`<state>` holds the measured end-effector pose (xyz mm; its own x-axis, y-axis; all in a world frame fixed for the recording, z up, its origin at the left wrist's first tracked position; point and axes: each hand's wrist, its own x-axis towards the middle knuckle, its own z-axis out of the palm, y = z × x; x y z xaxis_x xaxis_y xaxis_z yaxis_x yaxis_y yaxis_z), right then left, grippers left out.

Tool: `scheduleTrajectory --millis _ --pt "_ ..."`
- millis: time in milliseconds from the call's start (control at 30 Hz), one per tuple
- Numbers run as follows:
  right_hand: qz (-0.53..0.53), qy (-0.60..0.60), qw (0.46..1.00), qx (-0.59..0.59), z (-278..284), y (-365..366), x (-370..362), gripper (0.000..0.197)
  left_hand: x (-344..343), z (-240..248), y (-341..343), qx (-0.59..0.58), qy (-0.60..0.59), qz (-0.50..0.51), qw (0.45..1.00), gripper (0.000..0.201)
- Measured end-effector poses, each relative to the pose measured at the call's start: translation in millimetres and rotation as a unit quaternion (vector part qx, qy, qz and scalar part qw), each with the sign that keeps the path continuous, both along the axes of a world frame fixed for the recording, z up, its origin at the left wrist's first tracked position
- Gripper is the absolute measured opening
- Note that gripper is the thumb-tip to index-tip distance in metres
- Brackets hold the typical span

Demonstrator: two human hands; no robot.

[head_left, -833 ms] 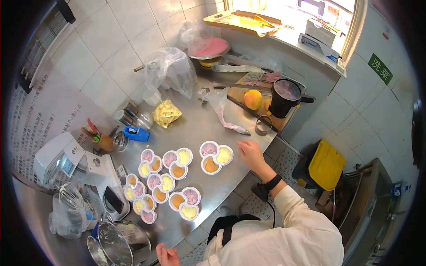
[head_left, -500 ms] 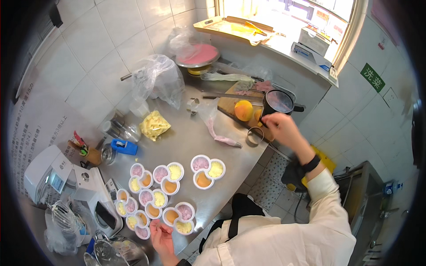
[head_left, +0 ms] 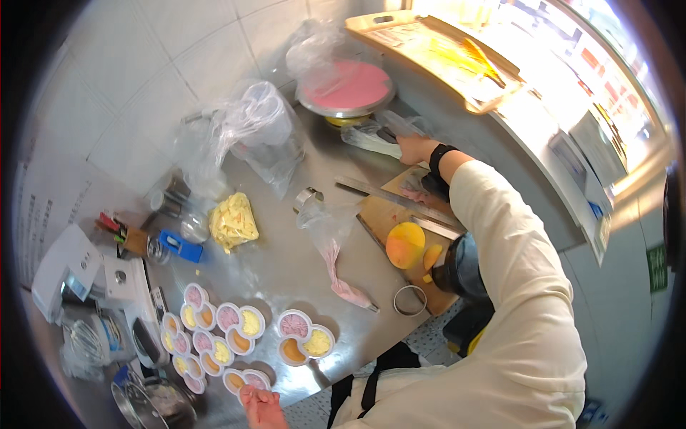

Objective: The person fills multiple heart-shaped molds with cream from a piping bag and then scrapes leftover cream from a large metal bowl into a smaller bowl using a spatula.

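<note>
My right hand (head_left: 414, 149) stretches to the back of the steel table, its fingers closed at a clear plastic bag (head_left: 371, 137) beside the pink-topped turntable (head_left: 348, 84). A dark, slim piece (head_left: 386, 134) shows at the fingertips; what they grip is too small to make out. At the front edge, my left hand (head_left: 263, 409) has its fingers curled, with nothing visible in them. It overlaps the near three-part white cup (head_left: 234, 381), partly hiding it. Several similar cups hold purple, yellow and orange fillings, including one (head_left: 306, 337) standing apart to the right.
Under my right arm lie a cutting board (head_left: 375, 214) with a peeled mango (head_left: 405, 244), a long metal blade (head_left: 389, 196) and a dark pitcher (head_left: 461, 264). A pink-filled piping bag (head_left: 336, 272), a metal ring (head_left: 409, 301) and a bag of yellow pieces (head_left: 234, 222) are mid-table.
My right hand has moved from beside the pitcher to the plastic bag at the back. The pitcher stands nearer the table's front edge. The view has shifted; my left hand stays by the cups.
</note>
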<state>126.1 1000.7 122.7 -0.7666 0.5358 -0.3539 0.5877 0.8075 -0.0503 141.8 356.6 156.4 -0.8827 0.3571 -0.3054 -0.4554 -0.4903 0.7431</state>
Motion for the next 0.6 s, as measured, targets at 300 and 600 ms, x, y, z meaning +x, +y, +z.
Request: scheduleTrajectory --millis 300,600 --pt "0.078 0.031 0.993 -0.088 -14.2 20.4 -16.6 0.029 38.6 13.7 -1.4 0.035 0.037 0.096 0.994 0.027" --pt "0.033 0.435 0.728 -0.529 205.2 -116.5 94.4 0.019 8.5 2.4 43.2 0.067 0.112 -0.091 0.987 0.028"
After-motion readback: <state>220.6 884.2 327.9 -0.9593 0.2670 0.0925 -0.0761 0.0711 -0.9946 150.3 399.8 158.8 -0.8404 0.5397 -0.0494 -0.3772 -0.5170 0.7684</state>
